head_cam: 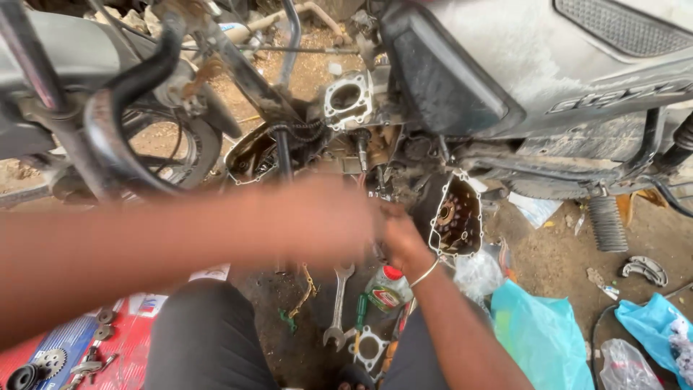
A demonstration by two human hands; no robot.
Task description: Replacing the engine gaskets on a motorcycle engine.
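Engine (404, 180) stripped, cylinder opening (348, 97) bare, cover (456, 217) off; left hand (317, 220) and right hand (401, 242) at crankcase, grips blurred, cannot tell; wrench (338, 307) and gears (50, 360) lie unfitted.

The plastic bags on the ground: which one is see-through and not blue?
The small clear bag at the bottom right. It lies between the big turquoise bag and the blue bag by the right edge, both coloured and opaque.

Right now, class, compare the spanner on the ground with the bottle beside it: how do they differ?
The spanner is bare grey metal; the bottle is green with a red cap. The spanner is long and thin, the bottle short and squat. Both lie on the dirt below the right hand.
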